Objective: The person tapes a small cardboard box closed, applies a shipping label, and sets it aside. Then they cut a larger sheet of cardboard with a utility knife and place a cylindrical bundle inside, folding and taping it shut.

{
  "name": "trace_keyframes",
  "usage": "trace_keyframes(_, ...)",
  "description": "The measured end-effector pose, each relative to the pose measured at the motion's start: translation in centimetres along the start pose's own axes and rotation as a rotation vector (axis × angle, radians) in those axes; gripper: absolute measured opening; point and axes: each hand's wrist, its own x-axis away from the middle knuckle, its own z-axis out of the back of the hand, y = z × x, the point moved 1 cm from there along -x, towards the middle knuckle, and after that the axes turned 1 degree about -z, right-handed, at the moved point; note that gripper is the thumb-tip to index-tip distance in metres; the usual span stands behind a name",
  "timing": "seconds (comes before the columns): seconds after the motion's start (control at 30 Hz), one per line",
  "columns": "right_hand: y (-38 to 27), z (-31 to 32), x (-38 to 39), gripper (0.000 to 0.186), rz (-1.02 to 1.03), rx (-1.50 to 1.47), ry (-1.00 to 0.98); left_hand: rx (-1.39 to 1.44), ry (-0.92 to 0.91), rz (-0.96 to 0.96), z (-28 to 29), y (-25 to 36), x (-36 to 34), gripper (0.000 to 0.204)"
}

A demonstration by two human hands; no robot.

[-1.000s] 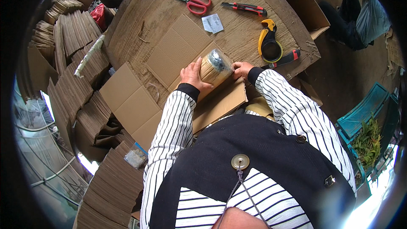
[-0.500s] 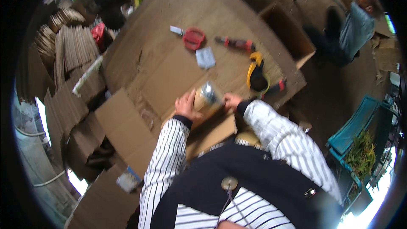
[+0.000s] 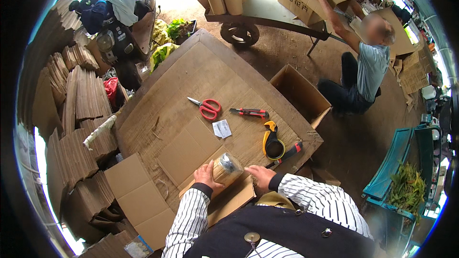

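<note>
A clear-wrapped cylindrical bundle of tan sticks [image 3: 226, 168] lies on a flat cardboard sheet [image 3: 186, 150] at the near edge of a wooden table [image 3: 191, 79]. My left hand [image 3: 206, 176] presses against the bundle's left side. On its right side my right hand [image 3: 260, 176] holds it, palm down on the cardboard. Both arms wear black-and-white striped sleeves.
On the table lie red-handled scissors [image 3: 207, 108], a red utility knife [image 3: 249, 112], a small paper slip [image 3: 222, 128] and a yellow tape dispenser [image 3: 274, 143]. An open carton [image 3: 300, 94] stands at the table's right. Stacked cardboard [image 3: 76, 114] fills the left. A person [image 3: 363, 62] works at a cart behind.
The view has tilted up and pulled back, showing the cart and the other person. My hands stay on the bundle, now lower in the picture.
</note>
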Motion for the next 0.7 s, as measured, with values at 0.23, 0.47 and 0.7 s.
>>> trace_keyframes(0.23, -6.6, 3.4, -1.1, 0.084, 0.458, 0.34, 0.129, -0.061, 0.028, 0.007, 1.0, 1.0, 0.7, 0.125)
trace_keyframes(0.47, -6.1, 3.0, -6.2, 0.065, 0.585, 0.481, 0.077, -0.103, -0.021, 0.004, 0.3, 0.4, 0.1, 0.12)
trace_keyframes(0.7, -6.4, 2.7, -7.4, 0.054, 0.552, 0.39, 0.136, 0.288, 0.075, -0.197, -1.3, -3.6, -0.5, 0.082)
